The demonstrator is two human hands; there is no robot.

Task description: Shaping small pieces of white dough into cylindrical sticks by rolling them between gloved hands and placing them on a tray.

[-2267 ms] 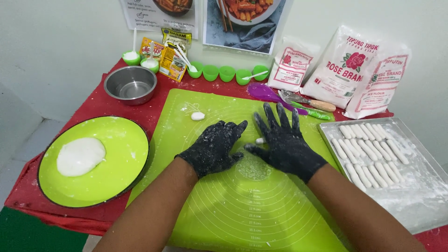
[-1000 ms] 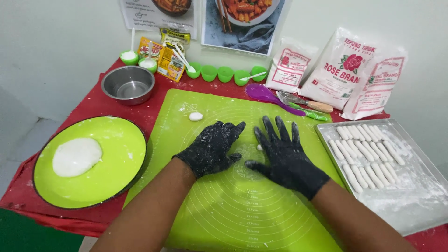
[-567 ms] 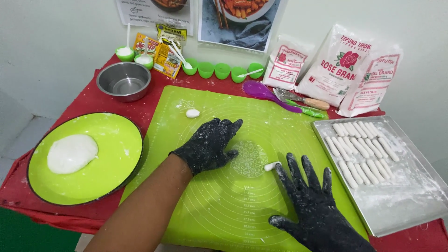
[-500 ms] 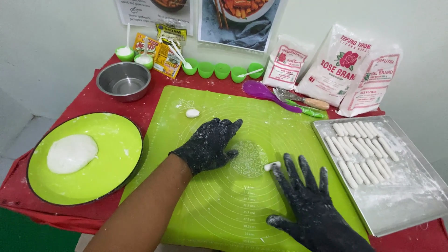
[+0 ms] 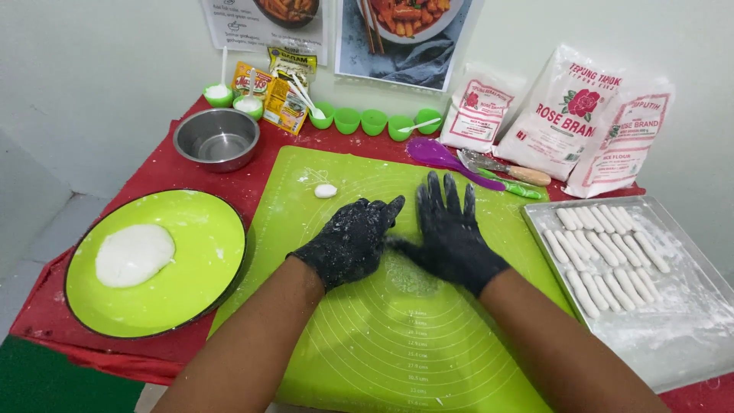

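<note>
Both hands work side by side at the centre of the green silicone mat [image 5: 397,359]. Left hand [image 5: 348,243], black-gloved and floury, has fingers curled loosely, gripping nothing visible. Right hand [image 5: 451,237] lies flat, fingers spread open, palm down. Any dough under the palms is hidden; cannot tell. Even, light palm pressure would likely keep a roll uniform. A small dough piece [image 5: 326,191] sits near the mat's far edge. Dough lump [image 5: 134,255] rests on the green plate [image 5: 191,306] at the worktop's left edge; rolled sticks [image 5: 604,252] fill the floured tray [image 5: 688,336] at right. Red cloth covers the worktop [image 5: 264,164]; pale wall behind.
</note>
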